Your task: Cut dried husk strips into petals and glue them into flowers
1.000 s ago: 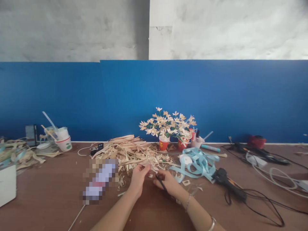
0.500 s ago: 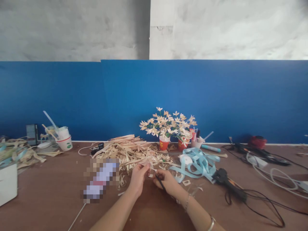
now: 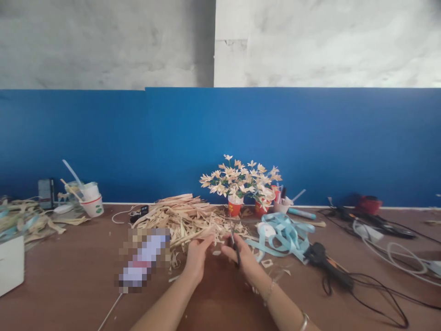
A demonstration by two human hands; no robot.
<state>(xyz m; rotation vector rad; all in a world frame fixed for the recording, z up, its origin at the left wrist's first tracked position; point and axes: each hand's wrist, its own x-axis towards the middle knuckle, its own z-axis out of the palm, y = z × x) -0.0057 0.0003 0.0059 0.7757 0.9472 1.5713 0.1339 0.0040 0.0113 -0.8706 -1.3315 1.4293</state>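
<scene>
Between the thumb and fingers of my left hand (image 3: pixel 197 258) is a thin, pale piece of dried husk (image 3: pixel 214 231), partly lost against the litter behind it. A pair of black-handled scissors (image 3: pixel 236 250) is in my right hand (image 3: pixel 245 259), blades pointing away from me and apart from the held piece. Just beyond both hands lies a heap of dry, straw-coloured husk strips (image 3: pixel 182 211). Small pale scraps (image 3: pixel 216 253) are on the table between the hands.
Husk-coloured flowers (image 3: pixel 237 177) stand in red cups (image 3: pixel 234 208) at the back. Tangled light-blue ribbon (image 3: pixel 292 236), a black glue gun (image 3: pixel 327 264) and cables are to the right. A blurred-out phone-like object (image 3: pixel 144 259) and white cups (image 3: pixel 93 206) are leftward.
My right hand has turned and moved slightly away from my left hand, swinging the scissors to point forward. The left hand stays nearly in place with its husk piece.
</scene>
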